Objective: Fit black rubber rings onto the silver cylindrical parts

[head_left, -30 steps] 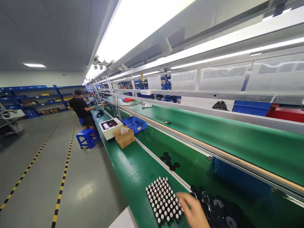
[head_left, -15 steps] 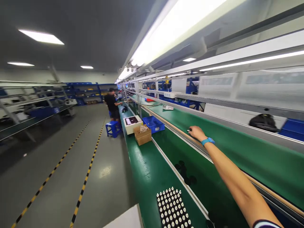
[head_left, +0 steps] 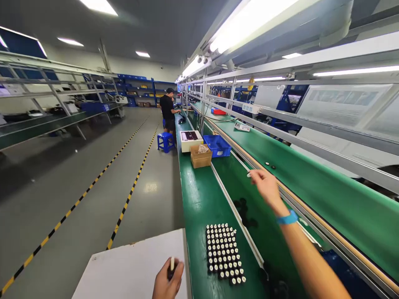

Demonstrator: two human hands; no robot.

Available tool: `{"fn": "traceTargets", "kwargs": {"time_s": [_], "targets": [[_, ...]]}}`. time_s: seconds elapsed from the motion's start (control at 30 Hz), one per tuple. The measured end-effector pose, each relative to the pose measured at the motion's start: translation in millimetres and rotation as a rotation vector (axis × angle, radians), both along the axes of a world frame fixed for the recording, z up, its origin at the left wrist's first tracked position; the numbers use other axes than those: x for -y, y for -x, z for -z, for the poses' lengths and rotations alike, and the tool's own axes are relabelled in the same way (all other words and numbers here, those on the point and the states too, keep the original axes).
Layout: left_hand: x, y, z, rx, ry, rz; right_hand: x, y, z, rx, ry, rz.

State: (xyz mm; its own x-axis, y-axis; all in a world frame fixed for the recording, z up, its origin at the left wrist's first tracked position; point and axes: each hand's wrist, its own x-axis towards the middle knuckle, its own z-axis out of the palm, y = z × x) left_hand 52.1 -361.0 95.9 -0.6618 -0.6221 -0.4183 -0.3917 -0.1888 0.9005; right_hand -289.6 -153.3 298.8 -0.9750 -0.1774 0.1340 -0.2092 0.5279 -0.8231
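Observation:
My left hand [head_left: 168,279] is at the bottom, over a white board [head_left: 134,265]. Its fingers are closed around a small black part with a cream tip [head_left: 172,264]. Right of it, on the green bench, stand several rows of short black parts with white tops [head_left: 222,251]. My right hand [head_left: 264,187], with a blue wristband, hovers over the recessed green strip. Pinched between its thumb and fingers is a small white piece [head_left: 249,175]; its exact kind is unclear. Beyond that hand, a white disc [head_left: 267,163] and a black disc [head_left: 273,167] lie on the raised green surface.
Farther along the bench are a cardboard box [head_left: 201,158], a blue crate [head_left: 220,146] and a white boxy device [head_left: 190,142]. Metal rails [head_left: 311,116] run above the right side. A person [head_left: 168,109] stands by a blue stool [head_left: 166,142]. Dark round things [head_left: 245,209] lie in the strip.
My right hand has drawn back from the raised surface, where two discs now show. My left hand has come into view holding a black part. The view has turned left and downward.

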Motion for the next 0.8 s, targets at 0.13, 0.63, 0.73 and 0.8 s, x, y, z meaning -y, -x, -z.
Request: {"fn": "traceTargets", "kwargs": {"time_s": [0.13,0.63,0.73,0.8], "targets": [[-21.5,50.2,-71.1,-0.169,-0.019,0.177,35.9,-111.3,48.4,0.368,0.241,-0.249],[-45.8,59.5,-103.4,-0.236,-0.033,0.272,29.3,-212.6,82.9,0.472,0.453,-0.189],[-42.8,57.7,-104.1,-0.234,0.007,0.262,28.9,-222.3,83.5,0.041,0.323,-0.235],[-40.8,56.0,-104.6,-0.240,0.025,0.266,29.3,-226.8,85.2,-0.149,0.258,-0.307]]}}
